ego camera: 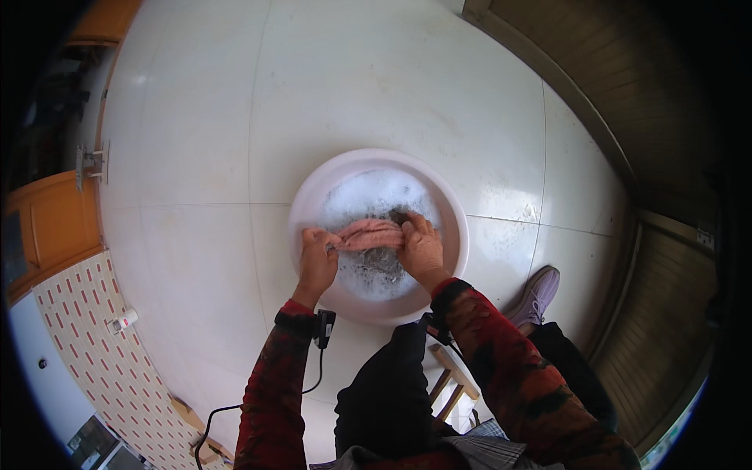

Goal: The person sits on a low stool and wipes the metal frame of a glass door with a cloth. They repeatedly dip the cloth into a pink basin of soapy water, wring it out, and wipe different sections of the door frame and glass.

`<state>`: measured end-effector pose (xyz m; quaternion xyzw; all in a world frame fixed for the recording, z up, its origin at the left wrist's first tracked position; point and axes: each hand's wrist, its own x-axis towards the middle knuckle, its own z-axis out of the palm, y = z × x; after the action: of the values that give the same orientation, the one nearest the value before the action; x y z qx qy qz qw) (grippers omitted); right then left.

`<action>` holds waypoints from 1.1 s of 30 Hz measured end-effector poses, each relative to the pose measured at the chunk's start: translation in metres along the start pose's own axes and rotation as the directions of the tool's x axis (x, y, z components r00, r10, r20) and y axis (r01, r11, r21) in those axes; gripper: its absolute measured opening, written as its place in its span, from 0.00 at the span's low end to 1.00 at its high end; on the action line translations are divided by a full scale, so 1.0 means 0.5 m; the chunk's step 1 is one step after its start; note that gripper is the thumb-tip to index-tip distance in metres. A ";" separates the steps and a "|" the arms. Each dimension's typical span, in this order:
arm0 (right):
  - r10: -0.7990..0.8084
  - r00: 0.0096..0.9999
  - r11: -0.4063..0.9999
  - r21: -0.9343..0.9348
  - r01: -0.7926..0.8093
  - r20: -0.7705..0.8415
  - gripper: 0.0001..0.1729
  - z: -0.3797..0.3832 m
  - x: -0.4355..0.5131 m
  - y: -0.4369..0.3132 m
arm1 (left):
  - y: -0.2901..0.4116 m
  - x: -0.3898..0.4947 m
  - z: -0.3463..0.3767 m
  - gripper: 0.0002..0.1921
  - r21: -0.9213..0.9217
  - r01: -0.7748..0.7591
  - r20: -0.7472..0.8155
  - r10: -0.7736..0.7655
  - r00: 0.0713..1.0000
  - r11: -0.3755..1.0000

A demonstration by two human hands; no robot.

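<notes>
A pink cloth [371, 235] is stretched sideways between my two hands, just above soapy water [376, 282] in a round pale pink plastic basin [305, 200]. Its left end is pinched by my left hand [318, 261], near the basin's left wall. My right hand [422, 247] grips the other end over the right part of the water. White foam covers much of the water, and the water between looks dark. A dark patch, perhaps more cloth, shows just behind my right fingers; I cannot tell what it is.
The basin stands on a pale tiled floor [188, 147]. Part of a wooden stool [455, 370] shows between my legs. My shoe [540, 291] is right of the basin. Brown panelled doors [658, 294] line the right side. A black cable [205, 429] hangs by my left sleeve.
</notes>
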<state>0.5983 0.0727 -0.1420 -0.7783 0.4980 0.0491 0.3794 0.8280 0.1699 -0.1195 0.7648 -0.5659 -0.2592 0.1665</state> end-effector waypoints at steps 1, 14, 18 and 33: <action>0.031 0.999 0.999 -0.034 -0.032 -0.038 0.20 0.004 -0.002 -0.004 | -0.016 -0.007 0.016 0.18 0.088 -0.010 -0.044 0.014 0.999 0.996; 0.101 0.976 0.904 -0.428 -0.010 0.191 0.19 0.015 0.037 -0.041 | 0.020 0.002 0.039 0.41 -0.147 0.199 0.250 -0.158 0.955 0.969; -0.035 0.996 0.972 -0.230 0.052 0.080 0.21 -0.041 0.005 -0.058 | 0.061 0.006 0.009 0.52 -0.258 0.032 0.232 0.030 0.972 0.966; -0.071 0.996 0.717 0.697 0.016 0.050 0.35 -0.171 -0.074 -0.083 | 0.142 -0.005 -0.024 0.24 -0.869 0.220 0.159 -0.170 0.973 0.443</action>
<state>0.5876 0.0545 -0.0421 -0.5881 0.4476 -0.1219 0.6625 0.7789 0.1504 -0.0704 0.6221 -0.2632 -0.5493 0.4919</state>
